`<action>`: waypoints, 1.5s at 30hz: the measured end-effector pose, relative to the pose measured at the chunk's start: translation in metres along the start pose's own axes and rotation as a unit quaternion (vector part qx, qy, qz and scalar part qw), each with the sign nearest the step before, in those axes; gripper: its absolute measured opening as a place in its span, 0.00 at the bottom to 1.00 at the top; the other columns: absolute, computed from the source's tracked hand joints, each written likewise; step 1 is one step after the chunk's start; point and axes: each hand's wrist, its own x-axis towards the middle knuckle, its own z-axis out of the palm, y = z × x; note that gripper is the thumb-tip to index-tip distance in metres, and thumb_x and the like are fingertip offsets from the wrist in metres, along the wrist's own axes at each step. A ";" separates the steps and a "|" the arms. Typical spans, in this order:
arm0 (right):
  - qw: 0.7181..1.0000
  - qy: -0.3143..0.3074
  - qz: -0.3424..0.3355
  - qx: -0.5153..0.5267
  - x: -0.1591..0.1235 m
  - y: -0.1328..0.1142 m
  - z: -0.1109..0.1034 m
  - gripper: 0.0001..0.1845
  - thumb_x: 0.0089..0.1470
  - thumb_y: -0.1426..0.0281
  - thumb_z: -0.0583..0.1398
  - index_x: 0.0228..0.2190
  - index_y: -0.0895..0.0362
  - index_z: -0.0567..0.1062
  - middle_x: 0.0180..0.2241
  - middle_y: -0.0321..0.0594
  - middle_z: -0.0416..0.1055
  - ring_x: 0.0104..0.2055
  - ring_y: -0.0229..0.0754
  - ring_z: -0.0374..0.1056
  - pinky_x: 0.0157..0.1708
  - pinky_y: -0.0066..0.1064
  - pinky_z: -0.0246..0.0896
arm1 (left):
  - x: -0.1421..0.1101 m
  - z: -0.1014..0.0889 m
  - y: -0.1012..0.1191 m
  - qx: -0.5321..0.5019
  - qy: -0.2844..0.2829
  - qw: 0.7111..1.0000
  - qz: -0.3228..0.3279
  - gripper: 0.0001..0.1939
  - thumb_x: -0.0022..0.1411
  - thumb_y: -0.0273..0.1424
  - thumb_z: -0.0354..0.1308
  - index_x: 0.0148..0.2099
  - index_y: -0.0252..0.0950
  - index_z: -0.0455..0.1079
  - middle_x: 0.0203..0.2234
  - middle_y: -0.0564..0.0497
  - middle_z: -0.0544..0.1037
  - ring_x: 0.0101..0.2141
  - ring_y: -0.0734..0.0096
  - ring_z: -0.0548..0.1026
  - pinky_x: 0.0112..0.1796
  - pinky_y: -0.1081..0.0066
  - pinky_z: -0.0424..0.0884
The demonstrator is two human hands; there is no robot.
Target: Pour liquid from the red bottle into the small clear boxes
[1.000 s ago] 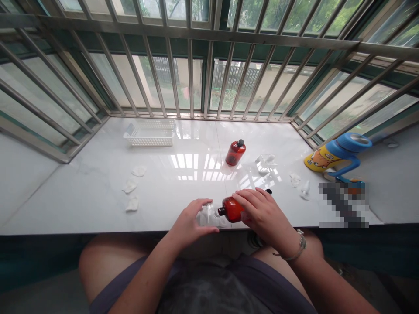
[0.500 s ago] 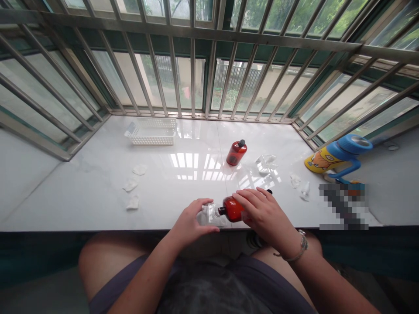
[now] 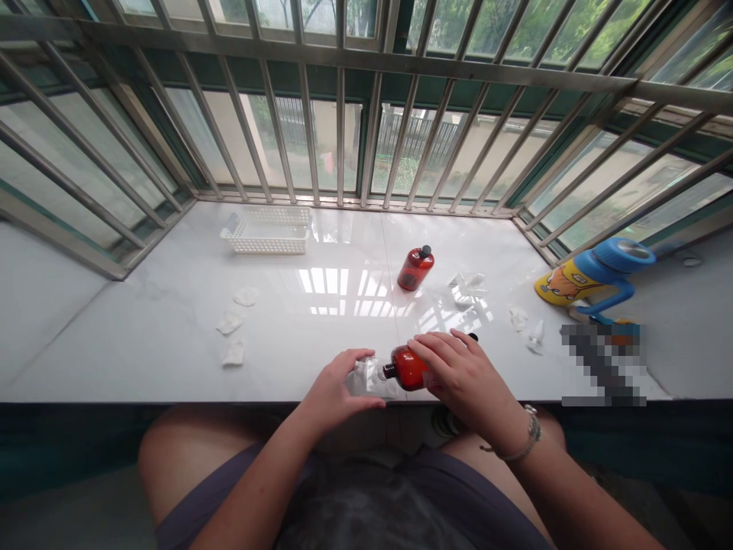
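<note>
Two hands are working at the near edge of the white worktop (image 3: 172, 336), where an amber bottle (image 3: 408, 367) is lying on its side with its open dark neck pointing toward the person's left. The right hand (image 3: 463, 378) is lying over the bottle's body, its fingers (image 3: 438, 351) curling around it and gripping it. The left hand (image 3: 335, 389) is closing on a small clear plastic pouch (image 3: 366, 376) that is sitting right at the bottle's mouth, thumb and fingers pinching its crinkled edge. A bracelet (image 3: 524, 439) is circling the right wrist. Farther back on the worktop, a second amber bottle (image 3: 415, 268) with a black cap is standing near the middle, leaning slightly in this view. Just to its right, some crumpled clear plastic (image 3: 466, 286) is lying flat. Small white scraps (image 3: 232, 325) are lying well apart to the left, and another scrap (image 3: 518, 315) and a tiny clear bottle (image 3: 536, 334) are resting to the right. A white perforated basket (image 3: 266, 231) is sitting near the window bars (image 3: 343, 107) at the back left. At the far right, a yellow and blue flask (image 3: 592, 273) is lying tilted on its side.
</note>
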 end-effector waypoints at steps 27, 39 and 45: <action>1.000 -0.007 0.002 -0.006 0.001 0.000 0.000 0.36 0.56 0.81 0.61 0.65 0.53 0.68 0.62 0.47 0.75 0.62 0.54 0.70 0.67 0.53 0.54 | 0.001 -0.001 -0.003 0.013 0.002 1.000 0.005 0.42 0.52 0.43 0.81 0.66 0.47 0.72 0.61 0.45 0.78 0.61 0.50 0.76 0.65 0.51 0.71; 1.000 -0.006 0.000 -0.009 0.000 0.002 0.000 0.34 0.59 0.80 0.61 0.65 0.54 0.68 0.62 0.47 0.75 0.62 0.54 0.69 0.66 0.52 0.54 | 0.002 -0.003 -0.005 0.037 -0.008 0.999 0.028 0.47 0.53 0.45 0.80 0.72 0.49 0.67 0.65 0.45 0.76 0.64 0.49 0.74 0.67 0.50 0.69; 1.000 -0.009 -0.004 -0.014 0.000 0.003 -0.002 0.36 0.58 0.80 0.61 0.66 0.53 0.67 0.62 0.47 0.74 0.62 0.55 0.69 0.66 0.53 0.54 | 0.003 -0.002 -0.006 0.042 -0.012 0.999 0.026 0.48 0.54 0.44 0.80 0.73 0.48 0.66 0.66 0.43 0.75 0.65 0.48 0.72 0.68 0.50 0.67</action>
